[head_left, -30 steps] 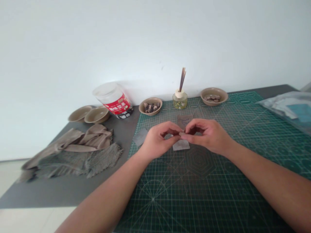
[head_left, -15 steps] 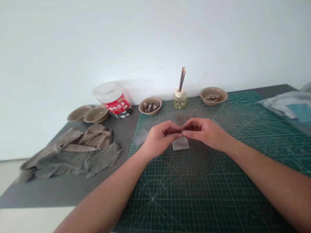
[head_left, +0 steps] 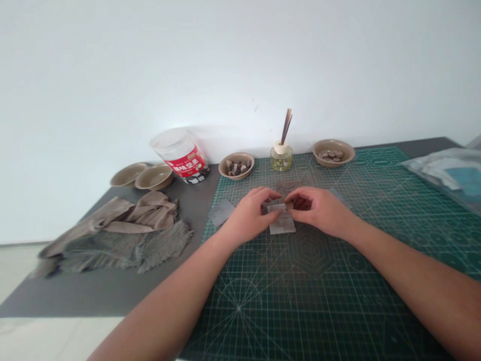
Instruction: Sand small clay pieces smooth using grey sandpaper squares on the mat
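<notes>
A small pale grey square piece point(head_left: 282, 225), cloth or paper, lies on the green cutting mat point(head_left: 278, 296) between my hands. From its left, my left hand point(head_left: 252, 214) reaches over with thumb and fingers apart, the thumb tip touching the piece. My right hand point(head_left: 319, 210) is at its right edge, fingers bent and a gap between thumb and forefinger. Something small and brownish shows by the right fingertips; I cannot make out what it is. Just beyond the hands lies a brownish sheer square point(head_left: 289, 185). Left of my left hand is another grey square point(head_left: 221, 212).
Along the wall stand a bowl of stones point(head_left: 236, 167), a reed diffuser point(head_left: 281, 156) and a bowl of flat discs point(head_left: 333, 153). A plastic jar point(head_left: 184, 158), two bowls point(head_left: 154, 177) and crumpled cloths point(head_left: 124, 230) are at left. A plastic bag point(head_left: 451, 173) lies right.
My fingertips, earlier pinched together above the grey square, have moved apart and down to its sides. More of the square now shows. The view has shifted slightly.
</notes>
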A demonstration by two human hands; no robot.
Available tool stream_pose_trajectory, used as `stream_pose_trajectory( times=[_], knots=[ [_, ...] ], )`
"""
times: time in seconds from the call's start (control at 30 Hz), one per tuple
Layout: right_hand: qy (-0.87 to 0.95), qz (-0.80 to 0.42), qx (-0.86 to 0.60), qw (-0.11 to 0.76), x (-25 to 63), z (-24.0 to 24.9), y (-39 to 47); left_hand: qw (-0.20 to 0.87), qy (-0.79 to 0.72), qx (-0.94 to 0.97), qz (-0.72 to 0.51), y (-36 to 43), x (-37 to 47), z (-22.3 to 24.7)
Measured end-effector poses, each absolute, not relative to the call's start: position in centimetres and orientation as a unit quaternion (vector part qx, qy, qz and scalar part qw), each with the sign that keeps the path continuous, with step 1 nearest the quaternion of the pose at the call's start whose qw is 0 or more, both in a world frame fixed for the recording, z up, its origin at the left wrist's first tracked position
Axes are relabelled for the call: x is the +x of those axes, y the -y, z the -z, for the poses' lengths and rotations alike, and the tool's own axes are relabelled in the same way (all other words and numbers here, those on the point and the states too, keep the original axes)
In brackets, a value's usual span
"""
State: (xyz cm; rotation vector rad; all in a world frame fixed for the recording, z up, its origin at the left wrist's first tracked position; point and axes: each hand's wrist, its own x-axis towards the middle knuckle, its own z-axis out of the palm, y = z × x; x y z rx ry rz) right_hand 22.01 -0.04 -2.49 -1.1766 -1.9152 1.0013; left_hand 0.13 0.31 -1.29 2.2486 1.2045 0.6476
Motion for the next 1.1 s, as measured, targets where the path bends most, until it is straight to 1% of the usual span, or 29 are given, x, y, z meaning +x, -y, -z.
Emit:
stream_pose_trajectory(
  times=[0.07,0.13,0.23,0.33,0.57,0.73,0.93,1.1],
  knots=[
    [0.779,-0.304,-0.450,0.313,22.0,2.4,0.1,0.186,-0.425,0.867,-0.183,-0.3,0.0,1.5],
    [0.810,-0.251,-0.443,0.292,21.9,2.5,0.2,0.143,-0.418,0.888,-0.131,-0.2,0.0,1.7],
    [0.831,-0.214,-0.441,0.262,21.6,2.7,0.5,0.114,-0.429,0.891,-0.094,0.1,0.1,1.8],
    [0.846,-0.186,-0.436,0.245,21.4,2.9,0.8,0.100,-0.442,0.887,-0.088,0.4,0.2,1.7],
    [0.848,-0.169,-0.434,0.252,21.8,3.4,1.2,0.120,-0.435,0.891,-0.055,0.4,0.0,1.5],
    [0.841,-0.162,-0.444,0.265,21.3,3.4,1.4,0.105,-0.457,0.881,-0.053,0.4,0.0,1.6],
    [0.860,-0.177,-0.410,0.247,21.3,3.1,1.5,0.100,-0.447,0.888,-0.034,0.4,-0.2,1.3],
    [0.847,-0.176,-0.424,0.266,21.5,3.5,1.2,0.107,-0.455,0.883,-0.036,0.3,-0.3,1.3]
  ],
)
